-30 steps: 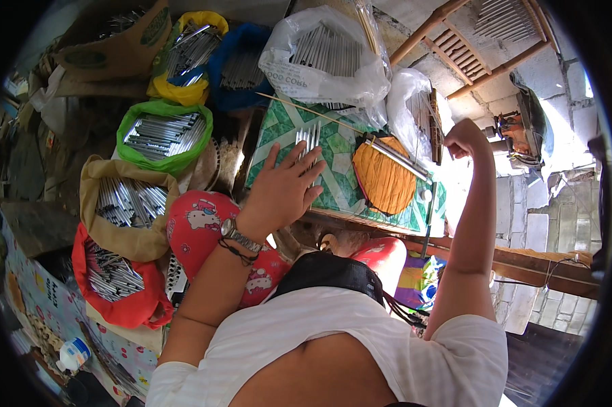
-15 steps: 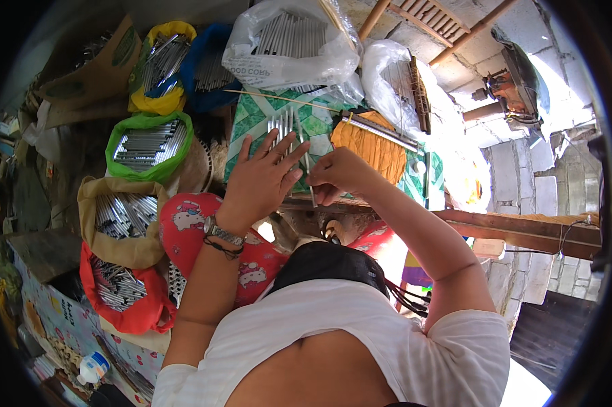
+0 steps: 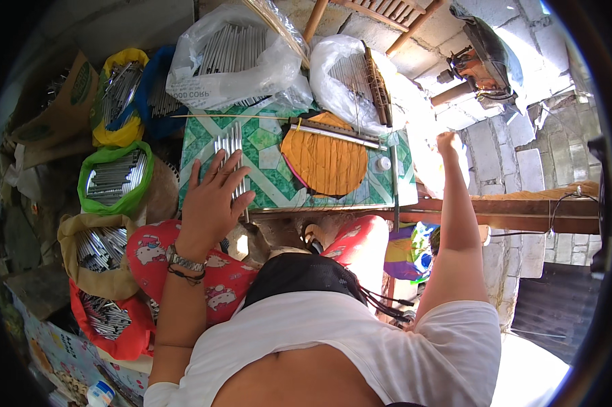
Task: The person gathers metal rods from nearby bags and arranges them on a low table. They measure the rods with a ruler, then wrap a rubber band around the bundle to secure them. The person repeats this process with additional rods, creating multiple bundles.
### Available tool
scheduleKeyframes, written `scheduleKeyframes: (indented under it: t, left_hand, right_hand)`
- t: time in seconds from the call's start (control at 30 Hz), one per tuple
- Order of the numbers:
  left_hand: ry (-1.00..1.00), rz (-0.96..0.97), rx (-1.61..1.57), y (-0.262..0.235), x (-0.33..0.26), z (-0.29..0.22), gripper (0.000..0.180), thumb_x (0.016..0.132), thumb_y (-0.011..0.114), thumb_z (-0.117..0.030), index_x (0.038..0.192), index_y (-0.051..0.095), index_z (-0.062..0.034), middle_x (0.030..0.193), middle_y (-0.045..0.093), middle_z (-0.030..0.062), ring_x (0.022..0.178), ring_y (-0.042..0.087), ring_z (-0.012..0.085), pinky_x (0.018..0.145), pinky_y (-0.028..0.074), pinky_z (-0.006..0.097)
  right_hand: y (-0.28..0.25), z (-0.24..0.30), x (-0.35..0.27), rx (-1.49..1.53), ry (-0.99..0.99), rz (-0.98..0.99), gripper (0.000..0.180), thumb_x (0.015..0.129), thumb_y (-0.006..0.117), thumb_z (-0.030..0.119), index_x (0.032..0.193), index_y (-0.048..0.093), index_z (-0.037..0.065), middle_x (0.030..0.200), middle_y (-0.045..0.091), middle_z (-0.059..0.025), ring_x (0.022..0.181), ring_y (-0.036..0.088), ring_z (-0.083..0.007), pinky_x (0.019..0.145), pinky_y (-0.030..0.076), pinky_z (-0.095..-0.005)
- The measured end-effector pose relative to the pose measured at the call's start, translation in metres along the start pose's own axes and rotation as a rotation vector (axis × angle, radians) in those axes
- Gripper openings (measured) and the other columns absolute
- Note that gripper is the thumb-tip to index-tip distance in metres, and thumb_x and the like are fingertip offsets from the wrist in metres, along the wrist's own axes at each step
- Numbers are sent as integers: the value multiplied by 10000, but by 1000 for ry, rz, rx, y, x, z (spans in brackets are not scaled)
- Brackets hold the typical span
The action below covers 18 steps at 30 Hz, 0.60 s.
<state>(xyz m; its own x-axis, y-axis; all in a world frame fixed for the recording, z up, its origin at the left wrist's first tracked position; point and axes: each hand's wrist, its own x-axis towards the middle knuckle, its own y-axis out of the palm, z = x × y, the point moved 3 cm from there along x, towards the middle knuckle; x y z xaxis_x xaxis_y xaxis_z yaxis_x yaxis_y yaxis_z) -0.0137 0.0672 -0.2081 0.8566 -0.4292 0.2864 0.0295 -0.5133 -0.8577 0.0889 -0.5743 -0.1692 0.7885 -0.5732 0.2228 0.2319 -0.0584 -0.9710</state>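
Harsh daylight from the right glares white around the right hand (image 3: 448, 144) and whitens the block wall (image 3: 485, 152). The cardboard box (image 3: 65, 112), upper left, sits in dim shadow. Fisheye curvature warps the edges; black darkens the corners.

A white short-sleeved shirt (image 3: 299, 336) tops black waist fabric (image 3: 295, 279) and red printed trousers (image 3: 350, 244) — a metal-banded wristwatch (image 3: 185, 262) gleams beside a dark bracelet (image 3: 186, 275).
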Motion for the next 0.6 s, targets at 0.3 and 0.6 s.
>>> scheduleKeyframes:
  t: [0.3, 0.6]
  left_hand:
    - [-38, -17, 25, -2, 1, -2, 395, 964, 593, -416, 1270, 614, -166, 1517, 486, 13, 1432, 404, 265, 1196, 233, 547]
    - [-22, 20, 62, -1, 1, -3, 399, 981, 554, -431, 1275, 604, -167, 1539, 456, 14, 1443, 381, 280, 1190, 226, 551]
  right_hand:
    - [62, -72, -8, 25, -64, 318, 599, 937, 449, 484, 1268, 605, 10, 1401, 545, -210, 1336, 456, -340, 1083, 343, -420]
    - [71, -70, -13, 12, -14, 326, 494, 879, 472, 402, 1201, 628, 61, 1256, 612, -211, 1186, 552, -371, 1005, 395, -445]
